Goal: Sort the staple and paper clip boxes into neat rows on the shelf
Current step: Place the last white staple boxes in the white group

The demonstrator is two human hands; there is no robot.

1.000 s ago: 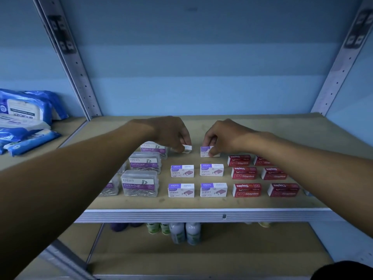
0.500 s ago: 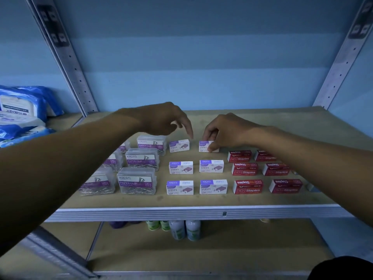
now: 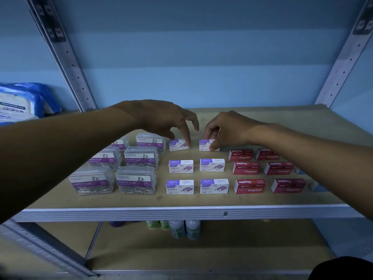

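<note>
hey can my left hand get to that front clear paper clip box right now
Probably yes. The left hand hovers open above the back row, holding nothing, and the front paper clip box sits exposed near the shelf edge, with nothing over it.

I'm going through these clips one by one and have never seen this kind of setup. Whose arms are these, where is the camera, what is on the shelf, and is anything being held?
There is no machine here: a person works bare-handed, and the one camera sits on their head, looking forward and down. So both arms reach in from the bottom of the picture.

On the shelf stand three groups in rows: clear paper clip boxes at left, white and purple staple boxes in the middle, red staple boxes at right.

The right hand pinches the back right white box, which rests on the shelf. The left hand hovers with fingers spread, one fingertip at the back left white box, gripping nothing.

Bottles stand on the lower shelf; blue packs lie far left.
</note>
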